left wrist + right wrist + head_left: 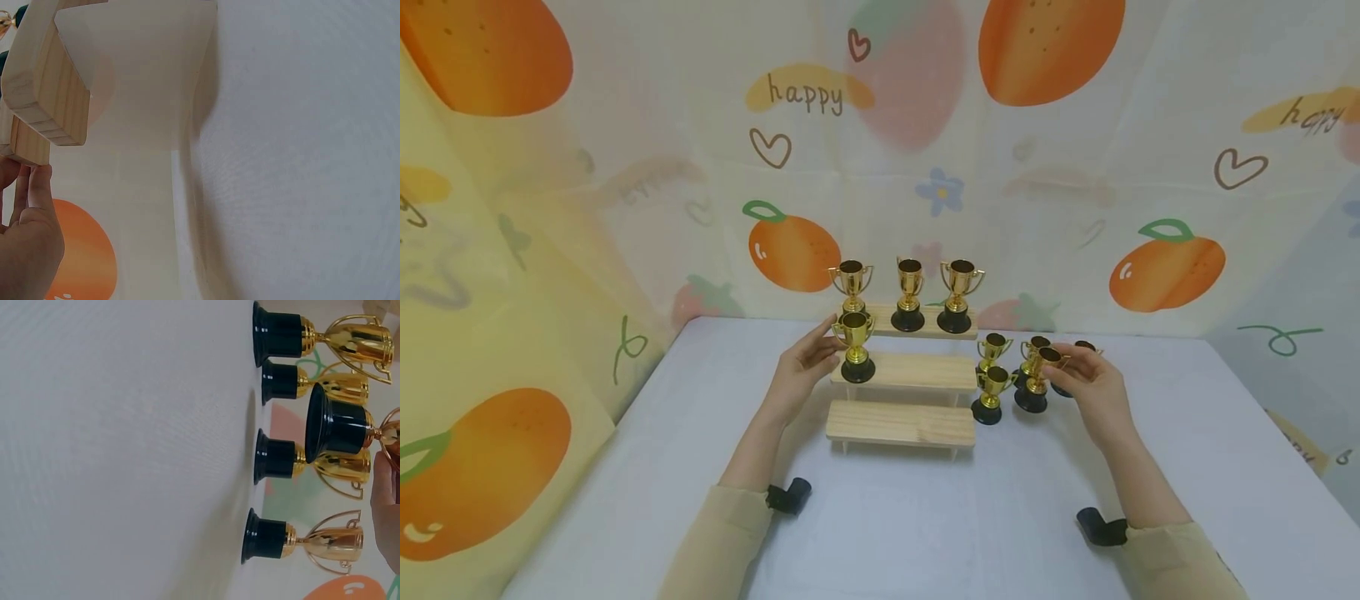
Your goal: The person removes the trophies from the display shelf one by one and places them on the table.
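My left hand is at the left end of the middle wooden shelf, beside a gold trophy cup with a black base standing there. In the left wrist view, the fingers reach up to the end of a board, their tips right at it. My right hand pinches another trophy cup by its gold upper part. Its black base is raised above the bases of the neighbouring cups in the right wrist view, and the cup is slightly tilted.
Three trophy cups stand on the top shelf. The lowest shelf is in front. Several more cups stand on the white table to the right, including a front one. A printed cloth hangs behind.
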`<move>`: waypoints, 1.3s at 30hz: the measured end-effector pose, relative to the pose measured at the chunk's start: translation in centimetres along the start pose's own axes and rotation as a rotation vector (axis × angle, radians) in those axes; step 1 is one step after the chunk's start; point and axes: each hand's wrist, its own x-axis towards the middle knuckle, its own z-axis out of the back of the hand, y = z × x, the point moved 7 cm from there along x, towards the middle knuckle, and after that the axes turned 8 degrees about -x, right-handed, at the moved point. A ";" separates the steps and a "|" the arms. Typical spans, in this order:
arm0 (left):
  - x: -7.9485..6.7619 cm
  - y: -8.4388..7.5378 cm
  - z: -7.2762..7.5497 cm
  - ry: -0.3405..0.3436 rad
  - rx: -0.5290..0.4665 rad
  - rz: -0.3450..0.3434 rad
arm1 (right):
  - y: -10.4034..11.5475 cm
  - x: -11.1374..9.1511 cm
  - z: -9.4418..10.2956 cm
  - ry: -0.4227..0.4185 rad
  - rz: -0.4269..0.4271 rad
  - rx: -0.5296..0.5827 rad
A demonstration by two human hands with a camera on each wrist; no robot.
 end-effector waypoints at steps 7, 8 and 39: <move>0.0 0.1 -0.1 0.000 -0.004 0.000 | -0.6 0.0 -0.3 0.034 0.008 -0.018; 0.0 0.1 -0.1 0.000 -0.005 0.000 | -0.6 0.0 -0.4 0.037 0.010 -0.013; 0.0 0.1 0.0 -0.010 0.017 0.012 | -1.8 0.2 -1.1 0.180 -0.025 -0.015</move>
